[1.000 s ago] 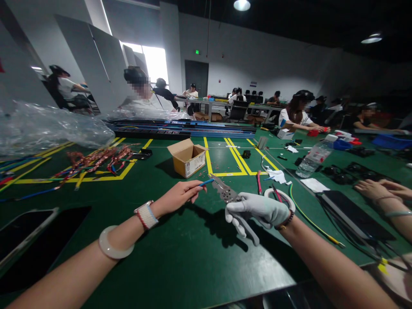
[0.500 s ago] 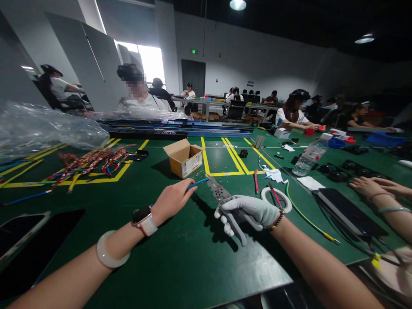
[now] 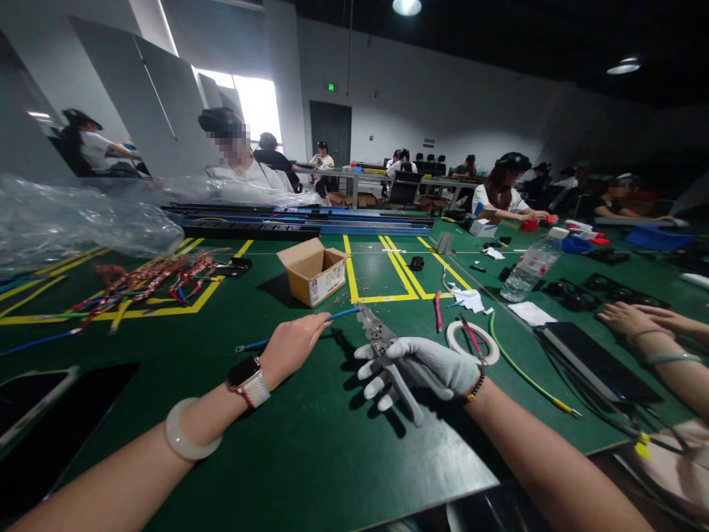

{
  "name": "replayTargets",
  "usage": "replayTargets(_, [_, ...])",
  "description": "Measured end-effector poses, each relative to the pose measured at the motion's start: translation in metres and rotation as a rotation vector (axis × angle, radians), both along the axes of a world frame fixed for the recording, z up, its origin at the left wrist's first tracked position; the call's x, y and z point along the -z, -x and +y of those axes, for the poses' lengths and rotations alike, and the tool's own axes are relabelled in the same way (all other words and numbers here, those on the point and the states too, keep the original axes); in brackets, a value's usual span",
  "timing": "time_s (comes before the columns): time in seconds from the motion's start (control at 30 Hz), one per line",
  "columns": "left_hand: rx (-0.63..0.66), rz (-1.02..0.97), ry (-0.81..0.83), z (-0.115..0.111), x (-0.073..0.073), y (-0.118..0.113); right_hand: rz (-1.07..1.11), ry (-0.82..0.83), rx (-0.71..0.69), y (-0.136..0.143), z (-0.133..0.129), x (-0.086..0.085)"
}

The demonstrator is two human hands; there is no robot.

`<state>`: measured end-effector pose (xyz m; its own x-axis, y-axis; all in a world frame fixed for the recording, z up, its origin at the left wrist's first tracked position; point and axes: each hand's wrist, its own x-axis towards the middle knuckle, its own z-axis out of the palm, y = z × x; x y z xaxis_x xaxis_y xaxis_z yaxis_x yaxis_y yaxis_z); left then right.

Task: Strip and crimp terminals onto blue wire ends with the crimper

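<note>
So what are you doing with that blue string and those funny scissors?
It's a blue wire, not string. The bare left hand holds it by one end and points its tip at a wire stripper, a metal plier-like tool gripped in the gloved right hand. The tip sits right at the tool's nose above the green table. A small cardboard box stands open behind, and a heap of wires lies to the left. Another person's hands rest at the right.

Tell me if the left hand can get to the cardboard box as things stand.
Probably yes. The left hand pinches a blue wire, and the open cardboard box sits just beyond it on the green table. Nothing stands between them, though the fingers are occupied.
</note>
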<state>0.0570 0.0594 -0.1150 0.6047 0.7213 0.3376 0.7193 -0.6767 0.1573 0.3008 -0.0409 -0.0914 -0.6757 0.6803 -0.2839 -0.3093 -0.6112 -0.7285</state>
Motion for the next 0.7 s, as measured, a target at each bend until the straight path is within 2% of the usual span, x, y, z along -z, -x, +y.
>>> replayTargets(0.13, [0.0,-0.059,-0.022,0.0014,0.0006,0.0012,-0.079,-0.051,0.11,0.0042,-0.0025,0.0012])
replayTargets(0.27, [0.015,-0.08,-0.058,0.0021,0.0037,0.002,-0.19,-0.116,0.16,0.005,-0.003,-0.0006])
replayTargets(0.47, [0.097,-0.055,-0.125,0.0039,0.0055,0.0026,-0.377,-0.264,0.161,0.0014,0.0009,-0.0018])
replayTargets(0.7, [0.154,0.012,-0.176,0.008,0.0082,0.0046,-0.341,-0.21,0.099,-0.0007,0.0039,0.007])
